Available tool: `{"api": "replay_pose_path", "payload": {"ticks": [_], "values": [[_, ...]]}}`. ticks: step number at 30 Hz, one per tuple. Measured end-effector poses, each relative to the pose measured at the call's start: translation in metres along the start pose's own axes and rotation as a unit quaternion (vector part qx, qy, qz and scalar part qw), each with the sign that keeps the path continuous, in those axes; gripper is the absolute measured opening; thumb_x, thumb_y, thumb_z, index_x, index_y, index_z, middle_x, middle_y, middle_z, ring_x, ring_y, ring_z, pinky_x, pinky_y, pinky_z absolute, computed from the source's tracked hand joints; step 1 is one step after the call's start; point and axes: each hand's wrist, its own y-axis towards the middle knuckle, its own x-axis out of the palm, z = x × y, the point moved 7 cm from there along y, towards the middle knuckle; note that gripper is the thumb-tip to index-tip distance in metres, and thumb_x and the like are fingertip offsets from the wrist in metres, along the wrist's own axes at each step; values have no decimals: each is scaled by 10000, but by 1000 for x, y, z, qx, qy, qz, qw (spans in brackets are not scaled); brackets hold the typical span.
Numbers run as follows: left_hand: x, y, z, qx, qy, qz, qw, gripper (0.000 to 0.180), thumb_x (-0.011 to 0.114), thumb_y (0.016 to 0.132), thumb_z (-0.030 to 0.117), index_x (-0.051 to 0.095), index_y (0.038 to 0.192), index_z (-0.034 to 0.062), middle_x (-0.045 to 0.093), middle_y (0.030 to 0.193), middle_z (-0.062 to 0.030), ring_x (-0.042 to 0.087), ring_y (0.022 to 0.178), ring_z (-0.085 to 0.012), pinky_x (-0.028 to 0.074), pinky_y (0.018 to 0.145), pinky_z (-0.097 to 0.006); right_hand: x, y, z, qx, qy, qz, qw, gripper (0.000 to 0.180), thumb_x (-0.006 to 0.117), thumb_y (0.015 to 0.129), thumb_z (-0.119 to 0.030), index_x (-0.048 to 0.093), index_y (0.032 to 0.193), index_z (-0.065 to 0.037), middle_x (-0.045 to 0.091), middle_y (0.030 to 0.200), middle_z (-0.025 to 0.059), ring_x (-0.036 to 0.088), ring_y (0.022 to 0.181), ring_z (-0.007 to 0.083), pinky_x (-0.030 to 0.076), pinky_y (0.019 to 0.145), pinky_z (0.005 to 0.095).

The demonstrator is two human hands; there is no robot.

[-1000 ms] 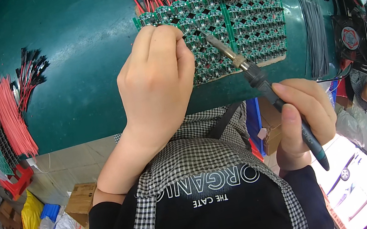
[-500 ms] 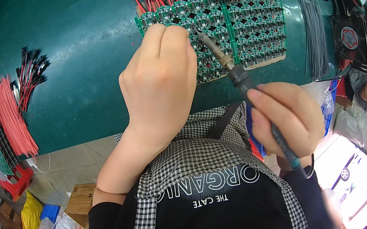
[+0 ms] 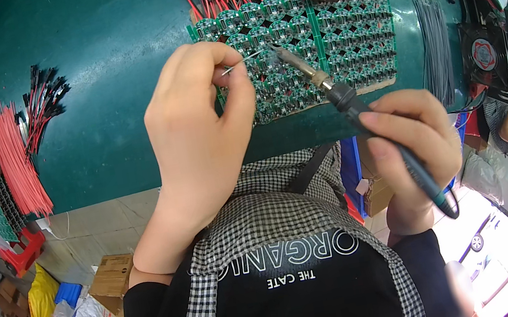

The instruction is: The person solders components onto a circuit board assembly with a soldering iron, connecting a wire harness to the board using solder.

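Comparing the head view with the two earlier pictures, the left hand (image 3: 202, 133) is seen raised off the panel of small green circuit boards (image 3: 302, 48) and is now pinched shut on a thin strand of solder wire (image 3: 243, 60), while the right hand (image 3: 412, 151) is closed around one soldering iron (image 3: 330, 87) whose tip is brought to the wire's end over the boards, so a joint is judged under way. One panel, one iron and one wire strand are counted on the green surface (image 3: 105, 83), with two loose bundles of red leads (image 3: 17, 163) at the left.
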Motion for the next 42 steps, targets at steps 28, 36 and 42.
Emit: {"api": "replay_pose_path", "payload": {"ticks": [28,36,42], "values": [[9,14,10,135,95,65,984,97,632,777,7,569,837,49,543,782,-79,570,586,-264,468,514,-343,-5,9,7,-11,-1,50,999,247,704,695,2,697,942,-3,641,861,120,625,731,220,491,632,285],[10,12,7,132,96,56,985,91,637,780,15,569,832,47,552,790,-84,586,605,-271,479,524,-348,8,6,-3,-35,-24,15,999,331,757,657,28,687,980,11,630,900,125,628,732,221,501,619,284],[6,12,8,115,99,53,987,82,630,784,20,567,828,47,556,776,-76,583,601,-273,476,522,-348,5,8,-3,-38,-27,26,999,325,736,651,48,687,971,12,637,885,126,629,716,220,502,612,281]]}}
